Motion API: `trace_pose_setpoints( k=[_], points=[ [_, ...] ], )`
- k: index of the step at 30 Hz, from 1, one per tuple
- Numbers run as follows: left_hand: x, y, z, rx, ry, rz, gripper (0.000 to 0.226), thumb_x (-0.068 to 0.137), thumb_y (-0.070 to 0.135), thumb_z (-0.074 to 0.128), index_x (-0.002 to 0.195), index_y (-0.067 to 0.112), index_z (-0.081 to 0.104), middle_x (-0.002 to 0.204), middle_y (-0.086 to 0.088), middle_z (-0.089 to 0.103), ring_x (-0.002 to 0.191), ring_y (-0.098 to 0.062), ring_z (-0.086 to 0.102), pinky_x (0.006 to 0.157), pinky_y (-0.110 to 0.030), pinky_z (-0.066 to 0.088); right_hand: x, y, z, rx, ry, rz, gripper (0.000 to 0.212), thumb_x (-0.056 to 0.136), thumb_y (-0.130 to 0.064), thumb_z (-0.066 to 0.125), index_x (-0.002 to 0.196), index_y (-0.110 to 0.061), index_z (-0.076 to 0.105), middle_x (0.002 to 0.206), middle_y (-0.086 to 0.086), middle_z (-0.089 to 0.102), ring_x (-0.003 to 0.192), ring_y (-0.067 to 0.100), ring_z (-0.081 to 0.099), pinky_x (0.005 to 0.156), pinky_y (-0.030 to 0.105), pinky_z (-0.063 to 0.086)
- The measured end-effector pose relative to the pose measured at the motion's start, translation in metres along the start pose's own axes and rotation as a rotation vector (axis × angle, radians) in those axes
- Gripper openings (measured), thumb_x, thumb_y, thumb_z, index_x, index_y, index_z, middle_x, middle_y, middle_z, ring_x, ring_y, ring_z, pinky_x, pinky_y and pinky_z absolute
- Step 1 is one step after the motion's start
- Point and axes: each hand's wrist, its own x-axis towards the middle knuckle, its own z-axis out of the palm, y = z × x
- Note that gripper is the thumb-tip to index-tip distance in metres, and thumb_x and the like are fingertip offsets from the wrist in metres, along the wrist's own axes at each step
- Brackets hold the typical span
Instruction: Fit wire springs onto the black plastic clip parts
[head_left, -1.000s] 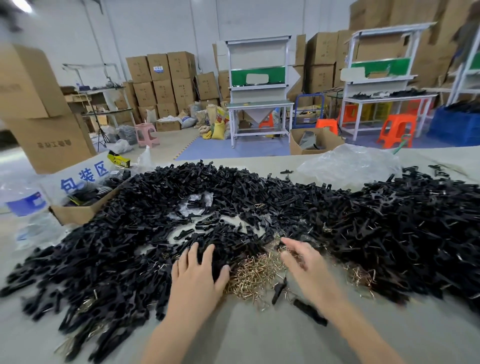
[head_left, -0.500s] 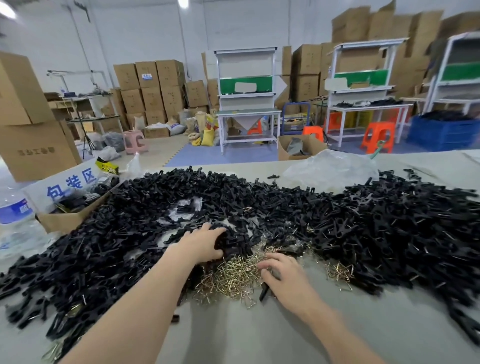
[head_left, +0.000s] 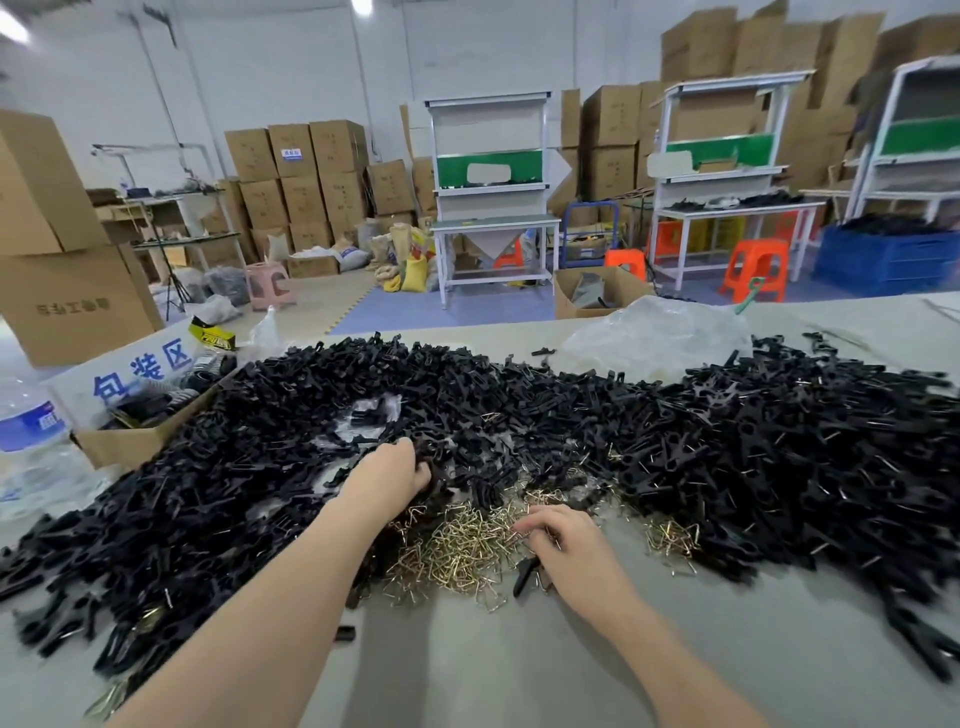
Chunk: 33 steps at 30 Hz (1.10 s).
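Fingers (head_left: 415, 467) of left hand (head_left: 389, 480): curled down into heap of black clip parts (head_left: 727, 457), tips buried among the pieces; impossible to tell whether anything gripped. Forearm stretched from lower left across worktop (head_left: 519, 670).

Fingers (head_left: 540, 522) of right hand (head_left: 571, 545): bent, palm down, tips resting on pile of wire springs (head_left: 457, 545). One lone clip part (head_left: 523, 574) poking out from under thumb side of that hand, at near edge of the springs; pinched or merely covered, cannot tell.

Brass-coloured springs heaped loose on worktop between both hands, touching near edge of the black heap. Smaller clump of springs (head_left: 670, 535) further right, against the heap. Black heap spread wide, from left edge to right edge of view, with a few pale gaps just behind left hand. Stray black piece (head_left: 345, 634) alone on worktop beside left forearm.

Far left: open cardboard box (head_left: 130, 447) touching the heap, white sign (head_left: 140, 369) with blue characters standing at its back, water bottle (head_left: 26, 415) just beside. Crumpled clear plastic bag (head_left: 660, 338) on far side of worktop, behind the heap.

Beyond: white workbenches (head_left: 493, 223), stacked cartons (head_left: 301, 171), orange stools (head_left: 756, 270), blue crate (head_left: 888, 254).
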Motion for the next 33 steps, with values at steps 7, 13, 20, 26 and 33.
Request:
trace_pose_setpoints(
  k=[7,13,20,26,33],
  points=[
    [-0.012,-0.027,-0.007,-0.120,0.120,-0.065,0.025,0.105,0.034,0.041,0.125,0.020,0.047,0.088,0.003,0.062,0.071,-0.019,0.058,0.056,-0.031,0.041,0.004,-0.011,-0.008,-0.050,-0.082,0.026,0.024,0.102,-0.036,0.054,0.124,-0.036,0.065,0.132,-0.017,0.058,0.126,0.004,0.048,0.113,0.035,0.040],
    [-0.020,-0.026,-0.009,-0.020,0.195,-0.032,0.030,0.108,0.040,0.034,0.112,0.017,0.052,0.071,0.005,0.054,0.063,-0.022,0.056,0.055,-0.033,0.038,0.007,-0.038,-0.006,-0.446,-0.391,0.000,0.066,0.089,-0.065,0.060,0.149,-0.040,0.043,0.161,-0.002,0.030,0.150,0.026,0.024,0.124,0.053,0.018],
    [-0.025,-0.023,-0.008,0.054,0.315,0.009,0.032,0.109,0.039,0.025,0.097,0.015,0.042,0.067,0.003,0.052,0.058,-0.025,0.053,0.049,-0.032,0.032,0.006,-0.033,0.006,-0.437,-0.109,-0.111,0.033,0.108,-0.034,0.036,0.134,-0.034,0.056,0.136,-0.008,0.054,0.124,0.015,0.047,0.109,0.037,0.036],
    [-0.038,-0.017,-0.017,0.400,0.586,0.084,0.018,0.098,0.023,0.065,0.087,0.010,0.061,0.063,-0.004,0.061,0.054,-0.023,0.063,0.041,-0.027,0.035,0.019,-0.045,0.006,-0.277,-0.027,-0.199,0.037,0.108,-0.031,0.039,0.144,-0.027,0.050,0.140,-0.004,0.053,0.126,0.017,0.048,0.108,0.035,0.039],
    [-0.020,-0.007,-0.012,0.406,0.503,0.329,0.019,0.106,0.034,0.048,0.114,0.017,0.052,0.095,-0.001,0.060,0.082,-0.021,0.064,0.050,-0.029,0.033,0.040,-0.055,0.014,-0.011,-0.033,-0.145,0.043,0.106,-0.031,0.043,0.149,-0.027,0.046,0.140,-0.004,0.052,0.125,0.012,0.051,0.104,0.029,0.040]
  ],
)
